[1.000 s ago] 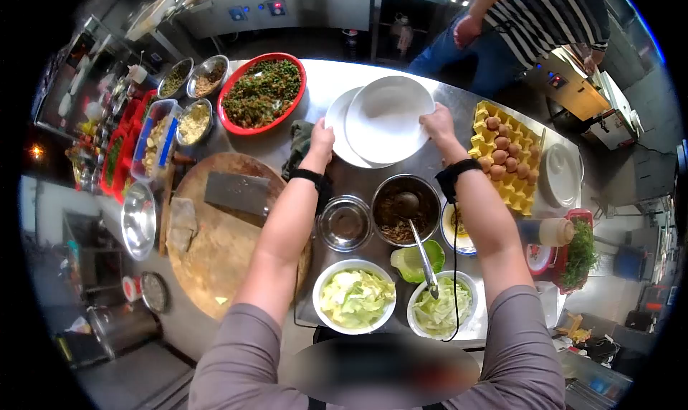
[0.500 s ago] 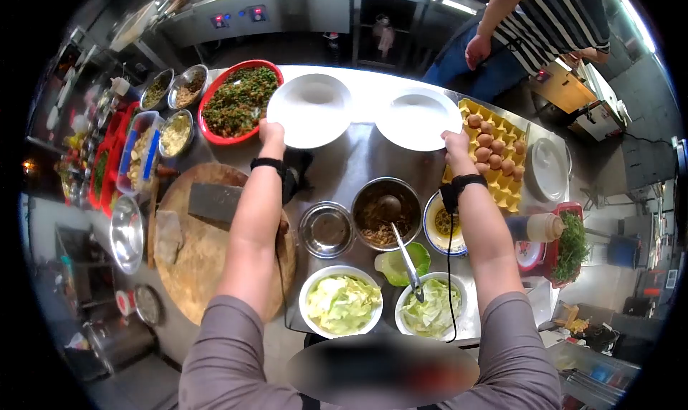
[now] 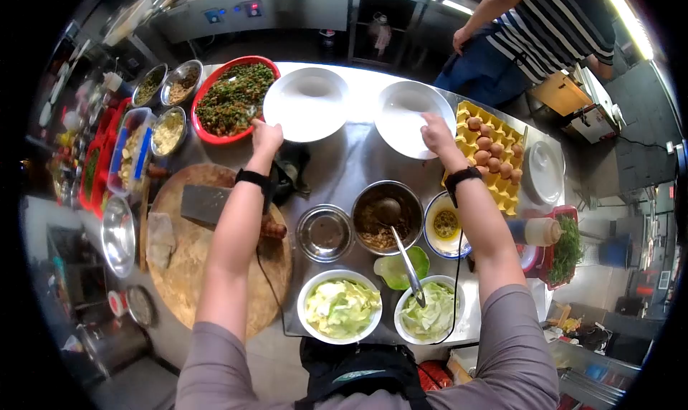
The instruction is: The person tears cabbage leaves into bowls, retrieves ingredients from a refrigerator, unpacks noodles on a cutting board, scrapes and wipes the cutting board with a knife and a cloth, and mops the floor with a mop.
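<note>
Two round white plates lie side by side at the far edge of the metal table. My left hand is at the near-left rim of the left plate, fingers curled against the edge. Over the near-right part of the right plate reaches my right hand, its fingers partly spread; whether they touch the plate is hard to see. A red bowl of chopped greens stands left of the left plate. Beside the right plate is a yellow tray of brown eggs.
A round chopping board carries a cleaver. Nearer me are a metal pot with a ladle, a metal bowl and two bowls of lettuce. A person in a striped shirt stands beyond the table.
My right hand has shifted left from the right plate's edge to over its surface, and that plate looks flatter. The left hand has barely moved. The person beyond has shifted their arm.
</note>
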The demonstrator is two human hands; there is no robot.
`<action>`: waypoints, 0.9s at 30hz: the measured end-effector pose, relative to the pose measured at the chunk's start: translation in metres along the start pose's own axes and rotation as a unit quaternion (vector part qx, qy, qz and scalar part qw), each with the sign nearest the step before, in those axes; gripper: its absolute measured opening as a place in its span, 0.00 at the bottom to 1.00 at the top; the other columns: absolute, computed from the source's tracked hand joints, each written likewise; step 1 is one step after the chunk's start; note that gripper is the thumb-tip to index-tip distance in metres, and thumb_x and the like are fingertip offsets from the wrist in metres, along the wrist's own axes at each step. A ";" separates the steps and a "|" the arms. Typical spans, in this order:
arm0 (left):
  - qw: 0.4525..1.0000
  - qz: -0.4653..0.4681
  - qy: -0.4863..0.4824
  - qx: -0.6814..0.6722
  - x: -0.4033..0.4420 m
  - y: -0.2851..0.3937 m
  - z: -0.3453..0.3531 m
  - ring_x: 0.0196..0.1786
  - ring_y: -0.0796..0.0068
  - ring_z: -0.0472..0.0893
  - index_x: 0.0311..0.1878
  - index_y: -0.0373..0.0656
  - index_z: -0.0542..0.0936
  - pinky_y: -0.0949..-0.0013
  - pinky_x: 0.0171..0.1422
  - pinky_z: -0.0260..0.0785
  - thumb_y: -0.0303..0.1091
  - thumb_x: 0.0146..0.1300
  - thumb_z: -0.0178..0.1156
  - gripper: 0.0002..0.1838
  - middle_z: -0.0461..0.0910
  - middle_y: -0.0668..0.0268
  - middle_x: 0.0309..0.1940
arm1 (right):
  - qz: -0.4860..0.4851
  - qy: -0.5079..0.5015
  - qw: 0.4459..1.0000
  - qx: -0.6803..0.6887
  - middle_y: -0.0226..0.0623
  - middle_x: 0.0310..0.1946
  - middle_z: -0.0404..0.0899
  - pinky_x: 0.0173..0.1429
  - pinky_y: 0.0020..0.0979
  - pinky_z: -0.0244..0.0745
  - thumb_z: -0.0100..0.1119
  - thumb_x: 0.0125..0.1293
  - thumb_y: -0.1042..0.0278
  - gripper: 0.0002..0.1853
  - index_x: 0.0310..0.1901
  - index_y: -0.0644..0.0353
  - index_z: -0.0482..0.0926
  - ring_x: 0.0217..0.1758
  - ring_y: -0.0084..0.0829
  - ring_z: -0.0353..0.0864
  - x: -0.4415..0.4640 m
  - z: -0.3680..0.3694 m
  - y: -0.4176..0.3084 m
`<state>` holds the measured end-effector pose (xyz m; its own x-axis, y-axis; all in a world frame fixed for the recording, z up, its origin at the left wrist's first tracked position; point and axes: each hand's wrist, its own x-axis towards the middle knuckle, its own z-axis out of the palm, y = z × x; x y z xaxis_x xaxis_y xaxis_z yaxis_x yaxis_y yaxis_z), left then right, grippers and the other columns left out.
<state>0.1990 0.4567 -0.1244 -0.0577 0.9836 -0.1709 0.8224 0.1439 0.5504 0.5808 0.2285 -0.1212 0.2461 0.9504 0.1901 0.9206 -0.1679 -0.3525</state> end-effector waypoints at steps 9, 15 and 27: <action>0.936 0.130 -0.219 0.242 -0.035 0.003 -0.014 0.61 0.52 0.76 0.56 0.35 0.78 0.54 0.63 0.70 0.42 0.61 0.55 0.24 0.77 0.48 0.58 | -0.069 -0.056 0.988 0.128 0.52 0.56 0.77 0.57 0.38 0.74 0.49 0.68 0.68 0.22 0.62 0.62 0.71 0.48 0.45 0.80 0.019 0.054 0.008; 0.909 0.187 -0.099 0.358 -0.073 0.008 -0.029 0.65 0.54 0.69 0.62 0.36 0.71 0.53 0.63 0.70 0.52 0.61 0.62 0.34 0.69 0.55 0.61 | 0.096 -0.262 0.922 0.270 0.42 0.39 0.85 0.49 0.30 0.77 0.43 0.58 0.79 0.19 0.47 0.64 0.83 0.43 0.33 0.83 -0.019 -0.042 -0.060; 0.875 0.258 -0.251 0.324 -0.016 -0.044 0.023 0.65 0.45 0.71 0.64 0.48 0.71 0.52 0.67 0.67 0.29 0.63 0.50 0.24 0.69 0.47 0.64 | 0.003 -0.170 0.970 0.172 0.46 0.41 0.84 0.47 0.31 0.76 0.57 0.64 0.76 0.09 0.44 0.58 0.84 0.42 0.36 0.81 -0.040 -0.019 -0.040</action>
<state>0.1765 0.4321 -0.1648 0.5383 0.7043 -0.4628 0.8232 -0.5571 0.1096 0.5403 0.1923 -0.0976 0.0835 0.9908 -0.1061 0.7496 -0.1326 -0.6485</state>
